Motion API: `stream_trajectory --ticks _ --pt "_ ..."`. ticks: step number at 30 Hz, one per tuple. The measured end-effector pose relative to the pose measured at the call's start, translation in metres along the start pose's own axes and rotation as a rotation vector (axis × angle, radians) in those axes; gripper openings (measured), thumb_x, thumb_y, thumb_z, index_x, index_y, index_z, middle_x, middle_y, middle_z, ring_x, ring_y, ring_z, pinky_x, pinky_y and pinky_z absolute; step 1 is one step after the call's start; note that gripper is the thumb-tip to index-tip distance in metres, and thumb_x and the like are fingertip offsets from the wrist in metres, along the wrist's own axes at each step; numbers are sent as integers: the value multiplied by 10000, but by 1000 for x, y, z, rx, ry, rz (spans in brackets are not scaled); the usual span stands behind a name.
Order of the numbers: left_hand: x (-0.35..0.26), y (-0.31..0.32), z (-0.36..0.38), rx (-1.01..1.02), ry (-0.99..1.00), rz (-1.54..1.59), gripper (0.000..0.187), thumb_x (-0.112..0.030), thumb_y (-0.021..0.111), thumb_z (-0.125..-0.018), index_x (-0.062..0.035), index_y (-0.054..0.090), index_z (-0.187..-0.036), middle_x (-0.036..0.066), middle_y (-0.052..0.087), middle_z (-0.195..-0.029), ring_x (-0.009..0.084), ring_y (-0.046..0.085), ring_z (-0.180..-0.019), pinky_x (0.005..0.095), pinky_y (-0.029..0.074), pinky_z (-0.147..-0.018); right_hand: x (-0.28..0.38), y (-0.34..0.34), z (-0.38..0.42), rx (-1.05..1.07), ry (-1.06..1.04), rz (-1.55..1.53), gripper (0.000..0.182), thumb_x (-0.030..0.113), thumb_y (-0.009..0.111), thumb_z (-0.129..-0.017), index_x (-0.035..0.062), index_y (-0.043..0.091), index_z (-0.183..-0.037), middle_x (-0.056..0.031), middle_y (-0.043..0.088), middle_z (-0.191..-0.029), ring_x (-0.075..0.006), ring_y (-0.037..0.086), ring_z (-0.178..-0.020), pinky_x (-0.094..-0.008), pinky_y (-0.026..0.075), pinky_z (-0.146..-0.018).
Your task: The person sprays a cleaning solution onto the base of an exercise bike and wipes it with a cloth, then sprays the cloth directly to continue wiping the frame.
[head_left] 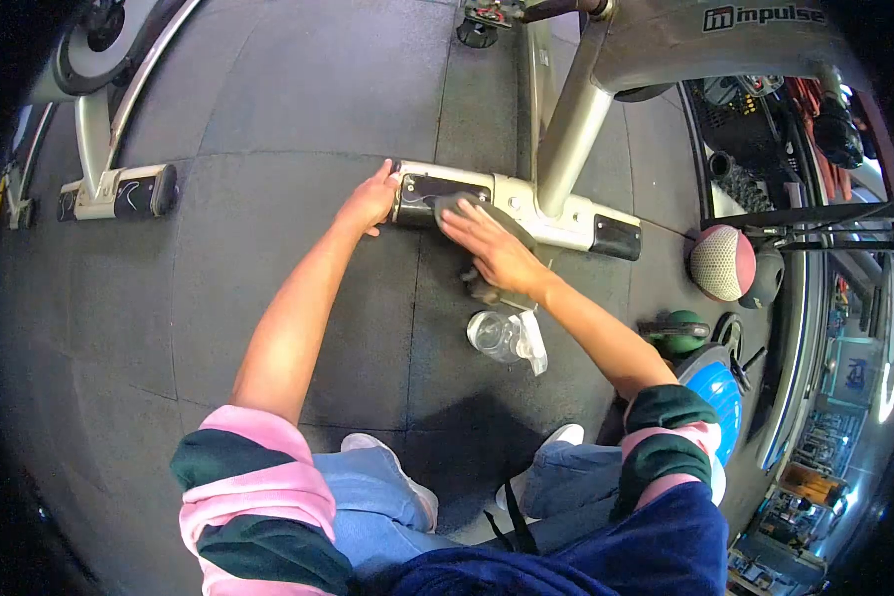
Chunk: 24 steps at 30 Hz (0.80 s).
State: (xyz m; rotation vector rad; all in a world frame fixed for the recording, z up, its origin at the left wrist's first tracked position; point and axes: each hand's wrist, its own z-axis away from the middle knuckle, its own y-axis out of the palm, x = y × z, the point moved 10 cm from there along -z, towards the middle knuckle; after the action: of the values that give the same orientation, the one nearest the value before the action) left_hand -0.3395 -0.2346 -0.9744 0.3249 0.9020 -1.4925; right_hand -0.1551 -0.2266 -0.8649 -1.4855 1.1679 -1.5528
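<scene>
Left hand (370, 202) curls against the machine foot's (566, 226) end at eleven o'clock; whether it's gripping, you can't tell. Your right hand (492, 243), at twelve, lies flat on a dark cloth (515, 223), fingers stretched, pressing it over that foot straight ahead! Nearer you at twelve, a clear bottle (494, 336) on the floor (368, 328); a pink-and-cream ball (722, 263) between one and two.

Right hand (497, 250) flat (left arm (298, 313) outstretched).
</scene>
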Motion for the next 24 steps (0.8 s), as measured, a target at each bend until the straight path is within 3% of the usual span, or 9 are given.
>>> stream_trajectory --ticks 4,6,7,13,18,20,21,23,24 --pt "-2 0 1 22 2 -23 588 -489 369 -958 -333 216 -1505 76 465 -1419 249 623 -964 441 574 -697 -5 11 31 101 -20 64 714 -37 575 -736 66 401 -1421 -100 333 -1510 -295 228 -1433 -439 190 -1194" --pt "-2 0 -2 19 2 -34 583 -486 368 -959 -337 219 -1503 74 453 -1432 255 616 -999 444 574 -697 -5 3 13 32 -18 67 711 -41 568 -737 56 398 -1421 -100 332 -1511 -296 231 -1431 -437 188 -1195" --pt "0 0 -4 15 6 -26 576 -486 364 -962 -342 221 -1502 73 450 -1436 256 606 -1030 448 573 -700 -3 0 -2 -7 -20 19 791 -74 573 -681 81 386 -1434 -98 339 -1508 -326 229 -1429 -454 199 -1188" --pt "1 1 -2 22 -6 5 575 -501 365 -966 -338 231 -1500 74 455 -1434 261 585 -1092 453 570 -695 -39 3 -98 -88 121 -220 694 -77 511 -736 61 419 -1410 -122 363 -1493 -332 259 -1414 -443 206 -1182" --pt "2 -3 4 27 3 4 588 -509 374 -964 -291 261 -1499 89 521 -1374 258 585 -1092 433 567 -680 -33 6 -90 -138 108 -127 675 -57 514 -746 50 419 -1406 -122 371 -1487 -325 261 -1414 -446 219 -1178" --pt "4 -13 8 -56 3 -24 556 -481 356 -977 -194 377 -1453 113 544 -1352 289 561 -1160 448 533 -829 1 1 -61 -102 -19 -38 676 -11 549 -761 59 405 -1418 -98 365 -1493 -308 251 -1422 -439 218 -1184" --pt "8 -14 4 -57 2 -21 556 -481 356 -977 -194 377 -1453 113 544 -1352 289 561 -1160 448 533 -829 6 -1 -47 -99 -21 -37 676 -11 549 -761 59 405 -1418 -98 365 -1493 -308 251 -1422 -439 218 -1184" --pt "5 -30 -8 -156 137 -142 532 -446 324 -990 -105 493 -1362 136 515 -1371 321 504 -1241 447 426 -1000 19 14 -24 78 -148 116 638 14 536 -785 58 411 -1408 -74 355 -1501 -279 259 -1423 -432 238 -1181" --pt "4 -34 -4 -156 135 -142 532 -446 324 -990 -105 493 -1362 136 515 -1371 321 504 -1241 447 426 -1000 17 13 -23 79 -149 115 638 14 536 -785 58 411 -1408 -74 355 -1501 -279 259 -1423 -432 238 -1181"
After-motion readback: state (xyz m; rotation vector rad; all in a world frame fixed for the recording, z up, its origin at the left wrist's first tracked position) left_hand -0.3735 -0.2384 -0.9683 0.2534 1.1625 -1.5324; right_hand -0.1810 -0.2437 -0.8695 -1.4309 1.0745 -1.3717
